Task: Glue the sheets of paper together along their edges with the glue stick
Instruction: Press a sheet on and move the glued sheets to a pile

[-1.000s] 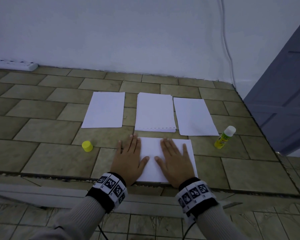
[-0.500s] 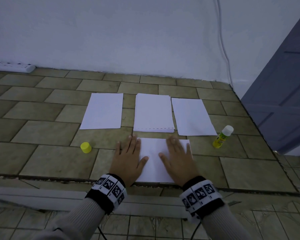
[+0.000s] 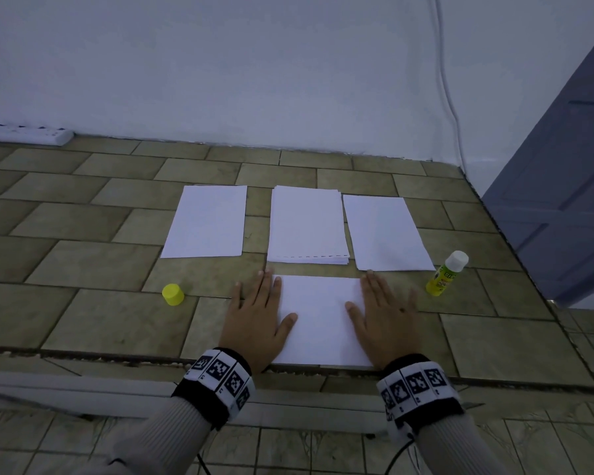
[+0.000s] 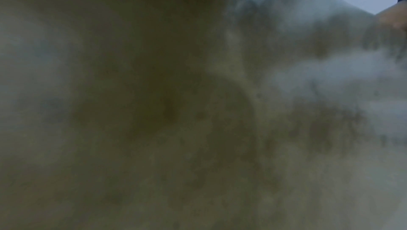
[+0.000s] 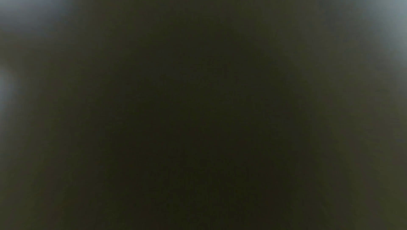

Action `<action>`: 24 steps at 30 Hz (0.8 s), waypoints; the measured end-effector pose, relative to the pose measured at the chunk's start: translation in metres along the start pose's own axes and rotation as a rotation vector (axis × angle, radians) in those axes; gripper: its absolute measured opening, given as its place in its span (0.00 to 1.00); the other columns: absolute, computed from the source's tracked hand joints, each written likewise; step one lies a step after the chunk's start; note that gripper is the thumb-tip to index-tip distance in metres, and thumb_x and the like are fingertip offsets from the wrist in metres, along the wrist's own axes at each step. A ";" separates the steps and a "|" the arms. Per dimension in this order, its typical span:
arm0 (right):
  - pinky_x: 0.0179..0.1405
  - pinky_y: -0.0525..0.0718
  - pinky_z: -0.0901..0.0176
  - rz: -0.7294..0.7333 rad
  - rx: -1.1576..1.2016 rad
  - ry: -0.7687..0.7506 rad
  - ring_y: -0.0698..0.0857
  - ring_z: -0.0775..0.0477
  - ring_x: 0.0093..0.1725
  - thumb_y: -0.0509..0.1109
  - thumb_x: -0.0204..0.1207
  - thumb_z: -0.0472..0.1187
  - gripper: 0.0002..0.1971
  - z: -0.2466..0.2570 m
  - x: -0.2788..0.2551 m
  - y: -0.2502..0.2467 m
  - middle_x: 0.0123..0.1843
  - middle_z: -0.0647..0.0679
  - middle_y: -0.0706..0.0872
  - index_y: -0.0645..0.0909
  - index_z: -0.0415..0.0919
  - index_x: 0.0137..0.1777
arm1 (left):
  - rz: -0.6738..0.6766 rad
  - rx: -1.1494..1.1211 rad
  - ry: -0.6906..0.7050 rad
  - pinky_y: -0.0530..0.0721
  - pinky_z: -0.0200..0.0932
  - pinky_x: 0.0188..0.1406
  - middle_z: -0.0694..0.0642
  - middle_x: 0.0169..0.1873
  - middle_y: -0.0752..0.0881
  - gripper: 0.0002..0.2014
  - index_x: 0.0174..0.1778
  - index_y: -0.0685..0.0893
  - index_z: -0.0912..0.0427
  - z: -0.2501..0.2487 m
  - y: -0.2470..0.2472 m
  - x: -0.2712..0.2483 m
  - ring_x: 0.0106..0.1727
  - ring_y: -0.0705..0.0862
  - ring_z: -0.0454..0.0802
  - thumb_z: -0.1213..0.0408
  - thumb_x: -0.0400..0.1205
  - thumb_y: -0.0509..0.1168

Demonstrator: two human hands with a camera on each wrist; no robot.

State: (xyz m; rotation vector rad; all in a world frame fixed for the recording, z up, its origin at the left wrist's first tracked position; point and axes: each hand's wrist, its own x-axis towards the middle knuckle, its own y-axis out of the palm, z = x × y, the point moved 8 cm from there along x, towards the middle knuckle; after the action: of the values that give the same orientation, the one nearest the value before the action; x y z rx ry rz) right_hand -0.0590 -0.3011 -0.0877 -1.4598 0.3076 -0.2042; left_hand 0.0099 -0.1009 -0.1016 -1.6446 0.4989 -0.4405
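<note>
Head view: near sheet (image 3: 321,320) flat under both hands' outer edges.

Home interior, tiled ledge (image 3: 83,303), painted wall (image 3: 254,63), power strip (image 3: 24,134), grey door (image 3: 563,183)

Power strip (image 3: 24,134), cable (image 3: 448,97), door (image 3: 563,186).

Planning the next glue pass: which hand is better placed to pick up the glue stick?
Right. The glue stick stands uncapped just beyond the right hand, while the left hand lies across the near sheet, closer to the yellow cap.
</note>
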 end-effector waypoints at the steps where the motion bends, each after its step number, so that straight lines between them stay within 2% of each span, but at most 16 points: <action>1: 0.76 0.30 0.32 -0.019 -0.004 0.035 0.51 0.51 0.85 0.15 0.69 0.68 0.52 0.000 0.000 -0.001 0.86 0.48 0.53 0.52 0.40 0.84 | 0.011 -0.002 -0.003 0.49 0.62 0.81 0.61 0.84 0.58 0.45 0.84 0.58 0.63 0.000 0.001 0.000 0.85 0.56 0.57 0.35 0.82 0.24; 2: 0.73 0.25 0.32 -0.036 -0.003 0.063 0.52 0.48 0.85 0.12 0.67 0.68 0.54 0.001 0.000 -0.004 0.86 0.46 0.53 0.53 0.38 0.84 | 0.020 -0.002 -0.007 0.52 0.64 0.80 0.62 0.83 0.60 0.44 0.83 0.61 0.64 0.000 0.001 0.000 0.85 0.58 0.57 0.36 0.83 0.26; 4: 0.70 0.21 0.31 -0.021 0.006 0.041 0.48 0.47 0.85 0.11 0.66 0.69 0.54 0.016 -0.001 -0.002 0.86 0.45 0.47 0.47 0.38 0.85 | 0.042 0.001 -0.018 0.61 0.66 0.77 0.63 0.81 0.66 0.41 0.81 0.67 0.66 0.000 0.001 0.000 0.82 0.65 0.59 0.38 0.85 0.30; 6: 0.74 0.27 0.31 -0.019 0.065 -0.111 0.43 0.48 0.85 0.14 0.68 0.69 0.51 0.047 -0.005 -0.001 0.86 0.45 0.44 0.43 0.40 0.85 | 0.054 0.002 -0.024 0.68 0.68 0.73 0.65 0.78 0.71 0.40 0.78 0.71 0.67 0.000 0.000 0.000 0.79 0.70 0.60 0.41 0.87 0.33; 8: 0.80 0.41 0.29 0.063 0.110 -0.277 0.44 0.49 0.84 0.18 0.72 0.69 0.49 0.081 -0.011 0.008 0.86 0.46 0.49 0.50 0.39 0.84 | 0.060 0.003 -0.019 0.71 0.69 0.71 0.66 0.77 0.73 0.39 0.76 0.74 0.69 0.000 0.000 0.000 0.77 0.73 0.61 0.43 0.88 0.33; 10: 0.75 0.63 0.28 0.124 0.088 -0.341 0.58 0.48 0.83 0.27 0.80 0.66 0.43 0.096 -0.016 0.014 0.83 0.45 0.62 0.63 0.39 0.81 | 0.058 0.007 -0.013 0.72 0.70 0.69 0.66 0.76 0.73 0.39 0.75 0.75 0.69 0.000 0.000 0.001 0.77 0.74 0.62 0.44 0.88 0.32; 11: 0.73 0.68 0.29 0.117 0.086 -0.355 0.63 0.47 0.81 0.31 0.82 0.64 0.40 0.097 -0.017 0.016 0.82 0.45 0.65 0.67 0.39 0.79 | 0.057 0.007 -0.009 0.72 0.70 0.69 0.67 0.76 0.73 0.39 0.75 0.75 0.69 0.001 0.000 0.001 0.76 0.74 0.62 0.44 0.88 0.32; 12: 0.75 0.66 0.31 0.140 0.081 -0.370 0.62 0.48 0.82 0.32 0.82 0.65 0.39 0.095 -0.017 0.018 0.82 0.46 0.63 0.65 0.40 0.80 | 0.057 0.007 -0.007 0.72 0.70 0.69 0.67 0.76 0.73 0.39 0.76 0.74 0.69 0.001 0.000 0.001 0.77 0.73 0.62 0.44 0.88 0.32; 15: 0.83 0.44 0.38 0.078 0.061 -0.391 0.43 0.52 0.85 0.23 0.74 0.69 0.44 0.067 -0.013 0.013 0.85 0.52 0.42 0.44 0.44 0.85 | 0.044 0.016 -0.005 0.68 0.67 0.73 0.66 0.78 0.71 0.40 0.78 0.71 0.68 0.000 0.000 0.001 0.79 0.70 0.62 0.41 0.87 0.33; 17: 0.82 0.36 0.42 0.080 0.014 -0.323 0.36 0.55 0.83 0.17 0.68 0.71 0.46 0.039 -0.010 0.008 0.84 0.54 0.37 0.36 0.46 0.84 | 0.038 0.011 -0.001 0.60 0.65 0.77 0.66 0.81 0.66 0.41 0.81 0.66 0.67 0.000 0.001 0.000 0.82 0.64 0.61 0.38 0.86 0.30; 21: 0.82 0.39 0.40 0.096 0.027 -0.146 0.36 0.60 0.81 0.12 0.60 0.74 0.54 -0.009 -0.008 0.004 0.86 0.53 0.41 0.38 0.46 0.85 | 0.041 -0.001 0.012 0.43 0.62 0.82 0.62 0.85 0.49 0.49 0.85 0.49 0.63 -0.002 -0.002 0.000 0.86 0.46 0.58 0.31 0.78 0.19; 23: 0.82 0.42 0.39 0.129 0.044 -0.079 0.39 0.58 0.83 0.17 0.65 0.75 0.52 -0.021 -0.009 -0.001 0.86 0.53 0.41 0.39 0.44 0.85 | 0.073 0.002 0.010 0.39 0.62 0.83 0.60 0.85 0.43 0.52 0.86 0.45 0.62 -0.002 0.000 -0.001 0.86 0.41 0.57 0.29 0.73 0.16; 24: 0.82 0.45 0.40 0.151 0.060 -0.054 0.41 0.56 0.84 0.26 0.72 0.73 0.47 -0.025 -0.011 -0.005 0.86 0.53 0.42 0.40 0.44 0.85 | 0.074 0.000 0.006 0.39 0.62 0.83 0.60 0.85 0.43 0.53 0.86 0.45 0.62 -0.003 0.000 -0.001 0.86 0.41 0.57 0.28 0.73 0.16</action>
State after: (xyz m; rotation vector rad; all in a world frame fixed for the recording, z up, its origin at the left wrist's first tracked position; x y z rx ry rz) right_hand -0.0769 -0.3220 -0.0842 -1.3735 0.3633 -0.0514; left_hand 0.0075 -0.1025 -0.1009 -1.6200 0.5624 -0.3905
